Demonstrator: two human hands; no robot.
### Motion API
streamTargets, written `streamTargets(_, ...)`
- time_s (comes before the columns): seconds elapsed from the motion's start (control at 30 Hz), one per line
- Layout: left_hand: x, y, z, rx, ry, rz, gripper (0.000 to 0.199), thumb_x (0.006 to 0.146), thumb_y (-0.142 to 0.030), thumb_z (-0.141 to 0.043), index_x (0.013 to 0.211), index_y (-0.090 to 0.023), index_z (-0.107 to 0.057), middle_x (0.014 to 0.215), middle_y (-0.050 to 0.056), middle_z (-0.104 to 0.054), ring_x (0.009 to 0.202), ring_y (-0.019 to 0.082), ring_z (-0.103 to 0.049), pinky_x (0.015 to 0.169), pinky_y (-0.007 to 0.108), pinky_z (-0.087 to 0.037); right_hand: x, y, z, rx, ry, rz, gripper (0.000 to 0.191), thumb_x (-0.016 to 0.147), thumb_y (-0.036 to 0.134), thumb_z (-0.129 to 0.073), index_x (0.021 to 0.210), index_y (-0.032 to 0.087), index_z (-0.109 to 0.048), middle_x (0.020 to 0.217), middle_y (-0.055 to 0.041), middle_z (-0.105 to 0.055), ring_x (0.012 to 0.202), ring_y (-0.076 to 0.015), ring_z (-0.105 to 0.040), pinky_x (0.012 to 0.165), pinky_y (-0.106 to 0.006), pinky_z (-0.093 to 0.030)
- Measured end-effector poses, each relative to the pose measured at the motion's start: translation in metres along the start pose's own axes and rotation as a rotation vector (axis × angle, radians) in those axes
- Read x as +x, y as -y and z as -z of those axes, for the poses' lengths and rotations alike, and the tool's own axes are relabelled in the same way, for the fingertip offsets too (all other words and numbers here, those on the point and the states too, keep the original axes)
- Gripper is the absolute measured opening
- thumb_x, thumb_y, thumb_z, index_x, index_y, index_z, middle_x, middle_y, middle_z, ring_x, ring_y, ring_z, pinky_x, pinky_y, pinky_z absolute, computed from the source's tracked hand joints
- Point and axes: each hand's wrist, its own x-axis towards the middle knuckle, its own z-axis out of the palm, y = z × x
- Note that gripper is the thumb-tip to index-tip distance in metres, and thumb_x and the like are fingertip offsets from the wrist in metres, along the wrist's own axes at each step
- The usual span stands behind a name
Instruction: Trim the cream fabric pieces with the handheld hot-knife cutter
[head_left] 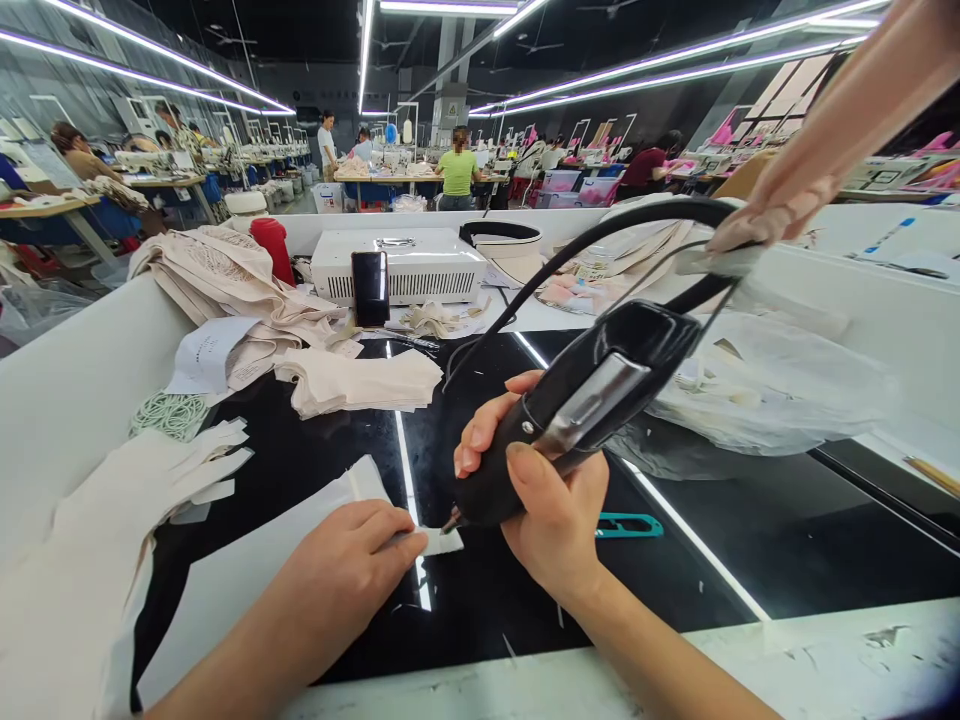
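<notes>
My right hand [559, 515] is wrapped around a black corded electric hand cutter [600, 385] with a metal lever on its side. Its small metal tip [451, 520] points down at the end of a white strip of fabric [445, 542]; whether it touches cannot be made out. My left hand [349, 560] pinches that strip close to the tip, fingers closed and pressed down. A larger white piece [247, 560] lies under and beside my left hand on the glossy black tabletop [480, 630]. A teal flat tool [630, 525] lies beyond my right wrist.
Cream fabric stacks [112, 540] lie left, with a folded stack [360, 380] ahead and green cord [169, 415] nearby. A phone [370, 288] leans on a white vented box [442, 265]. The cutter's cable [570, 260] arches overhead; a plastic bag [780, 390] sits right. People work behind.
</notes>
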Motion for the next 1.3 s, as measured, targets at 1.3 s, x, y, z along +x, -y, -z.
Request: streamTargets(1.3, 0.007, -0.002, 0.007, 0.01, -0.045, -0.008, 0.022, 0.107, -0.013, -0.05, 0.121, -0.016, -0.066, 0.109, 0.01, -0.072, 0.095, 0.021, -0.072, 0.082, 0.036, -0.064, -0.01, 0.005, 0.001, -0.081, -0.006, 0.023, 0.035, 0.09, 0.04, -0.079, 0.115, 0.028, -0.058, 0.077, 0.0041, -0.066, 0.059, -0.0155, -0.063, 0.055, -0.031, -0.054)
